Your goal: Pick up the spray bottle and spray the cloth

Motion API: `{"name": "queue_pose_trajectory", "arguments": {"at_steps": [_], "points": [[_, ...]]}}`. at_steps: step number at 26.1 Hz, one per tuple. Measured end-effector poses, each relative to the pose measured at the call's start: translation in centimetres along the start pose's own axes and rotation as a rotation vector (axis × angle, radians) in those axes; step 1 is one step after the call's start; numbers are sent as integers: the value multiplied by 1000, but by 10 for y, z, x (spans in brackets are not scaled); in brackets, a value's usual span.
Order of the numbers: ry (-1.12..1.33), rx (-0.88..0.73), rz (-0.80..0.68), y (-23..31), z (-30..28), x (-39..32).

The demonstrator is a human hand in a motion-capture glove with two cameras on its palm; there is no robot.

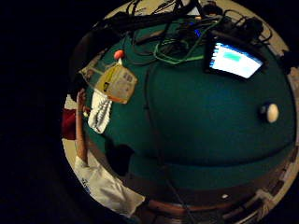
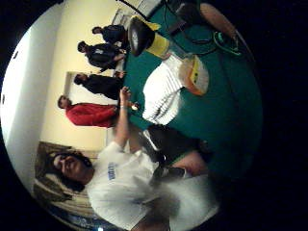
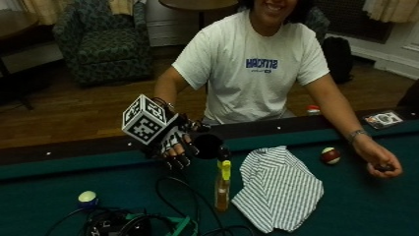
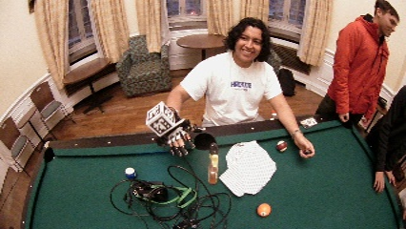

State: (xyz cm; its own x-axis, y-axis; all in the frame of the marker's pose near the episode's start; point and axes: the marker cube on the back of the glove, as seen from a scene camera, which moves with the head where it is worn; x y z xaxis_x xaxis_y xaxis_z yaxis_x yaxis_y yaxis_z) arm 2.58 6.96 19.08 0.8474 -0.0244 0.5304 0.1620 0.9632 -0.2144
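The spray bottle (image 3: 223,189) stands upright on the green table (image 3: 367,206), just beside the striped cloth (image 3: 278,189). It looks light, rigid, perhaps slippery; its narrow neck suits gripping. Behind, the gloved right hand (image 3: 175,146) hovers, fingers relaxed, holding nothing.

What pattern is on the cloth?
Thin dark stripes on white; the cloth shows best in the outside view.

A green pool table (image 3: 367,206) holds a dark red ball (image 3: 330,156), a blue-and-white ball (image 3: 88,198), an orange ball (image 4: 264,209) and tangled black and green cables (image 4: 171,200). A green armchair (image 3: 104,39) stands behind.
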Motion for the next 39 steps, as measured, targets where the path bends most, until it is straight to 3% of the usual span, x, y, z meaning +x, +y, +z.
{"name": "queue_pose_trajectory", "arguments": {"at_steps": [8,19,31,39], "points": [[-388,138,49,-33,31,5],[-512,345,65,-62,41,7],[-567,246,73,-59,47,1],[-533,19,71,-65,67,-2]]}}
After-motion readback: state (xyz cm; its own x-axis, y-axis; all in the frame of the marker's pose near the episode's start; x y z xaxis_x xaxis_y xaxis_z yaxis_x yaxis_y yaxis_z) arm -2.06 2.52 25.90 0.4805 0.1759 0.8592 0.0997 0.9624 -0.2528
